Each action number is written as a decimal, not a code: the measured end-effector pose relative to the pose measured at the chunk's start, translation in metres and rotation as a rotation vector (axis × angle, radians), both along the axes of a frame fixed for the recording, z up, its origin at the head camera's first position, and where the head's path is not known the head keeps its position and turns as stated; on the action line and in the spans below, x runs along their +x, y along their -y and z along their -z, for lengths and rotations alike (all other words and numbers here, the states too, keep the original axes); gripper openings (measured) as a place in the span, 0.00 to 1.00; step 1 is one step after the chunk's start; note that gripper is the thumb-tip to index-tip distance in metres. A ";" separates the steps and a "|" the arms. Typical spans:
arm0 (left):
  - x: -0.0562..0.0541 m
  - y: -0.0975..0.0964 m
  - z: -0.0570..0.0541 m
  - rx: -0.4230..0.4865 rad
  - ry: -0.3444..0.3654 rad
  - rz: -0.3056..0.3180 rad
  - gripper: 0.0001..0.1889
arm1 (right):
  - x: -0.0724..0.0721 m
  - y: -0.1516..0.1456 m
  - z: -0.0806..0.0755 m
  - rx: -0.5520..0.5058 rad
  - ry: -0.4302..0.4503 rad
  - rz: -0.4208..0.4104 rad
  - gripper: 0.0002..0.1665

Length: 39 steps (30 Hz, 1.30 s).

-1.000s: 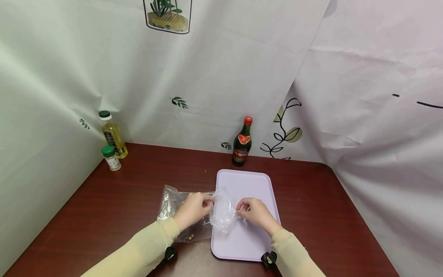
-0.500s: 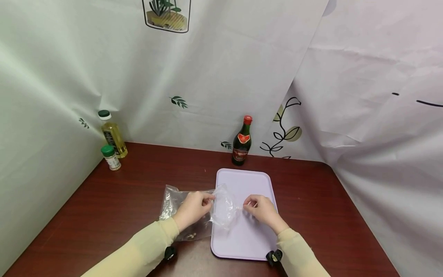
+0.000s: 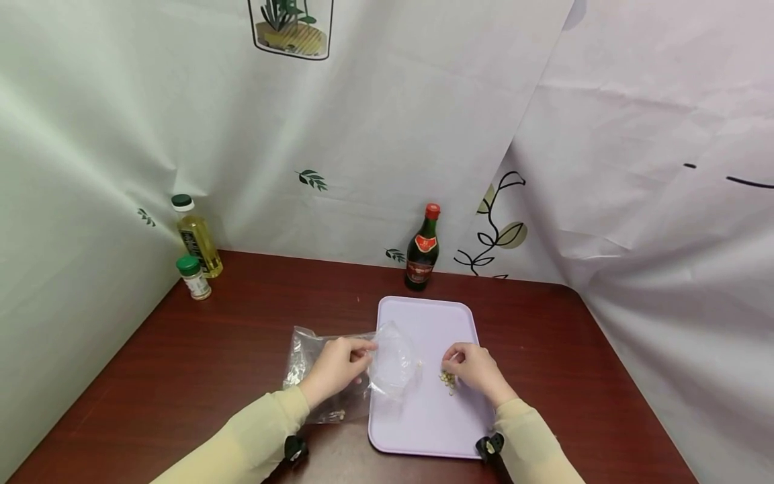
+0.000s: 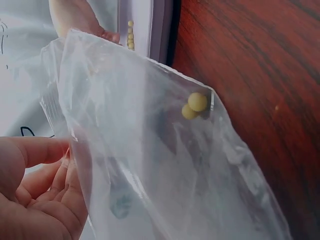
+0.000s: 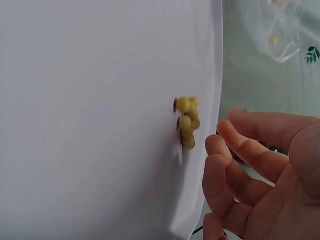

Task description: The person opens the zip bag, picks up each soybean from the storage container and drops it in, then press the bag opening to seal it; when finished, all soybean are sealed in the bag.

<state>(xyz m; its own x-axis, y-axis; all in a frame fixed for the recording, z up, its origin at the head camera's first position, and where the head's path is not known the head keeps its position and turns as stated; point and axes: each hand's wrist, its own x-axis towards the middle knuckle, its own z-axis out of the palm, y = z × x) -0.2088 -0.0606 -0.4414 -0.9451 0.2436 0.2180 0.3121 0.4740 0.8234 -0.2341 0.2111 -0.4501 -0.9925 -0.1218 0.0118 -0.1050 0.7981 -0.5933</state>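
In the head view my left hand (image 3: 337, 366) pinches the upper edge of a clear plastic bag (image 3: 302, 356). The bag's mouth lies over the left side of a pale lilac tray (image 3: 426, 423). Two round yellow beans (image 4: 196, 104) show in a bag corner in the left wrist view, and one more bean (image 5: 272, 41) shows near its mouth. My right hand (image 3: 474, 371) hovers just over the tray with loosely bent fingers (image 5: 217, 172). Beside its fingertips a small cluster of yellow beans (image 5: 186, 122) is on the tray surface, apart from the fingers.
A green glass bottle with a red cap (image 3: 422, 252) stands behind the tray. At the back left are a bottle of yellow oil (image 3: 201, 242) and a green-lidded spice jar (image 3: 195, 279). Patterned cloth hangs behind and beside the dark red table (image 3: 242, 323).
My right hand has moved right, away from the bag's mouth and over the tray. A cluster of beans now shows on the tray below it. The left hand keeps holding the bag.
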 end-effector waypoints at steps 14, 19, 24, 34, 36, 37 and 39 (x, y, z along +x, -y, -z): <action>-0.002 0.006 0.000 0.118 0.071 0.045 0.13 | -0.004 -0.006 0.006 0.043 0.033 0.009 0.07; -0.002 0.006 0.000 0.073 0.054 0.033 0.13 | -0.005 -0.003 0.004 0.088 0.019 -0.013 0.07; -0.002 0.006 0.001 0.057 0.067 0.026 0.13 | -0.006 0.001 0.004 0.120 0.011 -0.020 0.08; -0.002 0.007 0.003 0.058 0.068 0.024 0.13 | -0.007 0.003 0.004 0.150 0.005 -0.013 0.08; -0.002 0.007 0.002 0.060 0.067 0.028 0.13 | -0.007 0.003 0.004 0.157 0.002 -0.012 0.08; -0.002 0.007 0.002 0.062 0.068 0.029 0.13 | -0.007 0.004 0.004 0.165 0.000 -0.009 0.07; -0.002 0.007 0.002 0.062 0.068 0.031 0.13 | -0.006 0.004 0.003 0.185 0.002 0.004 0.07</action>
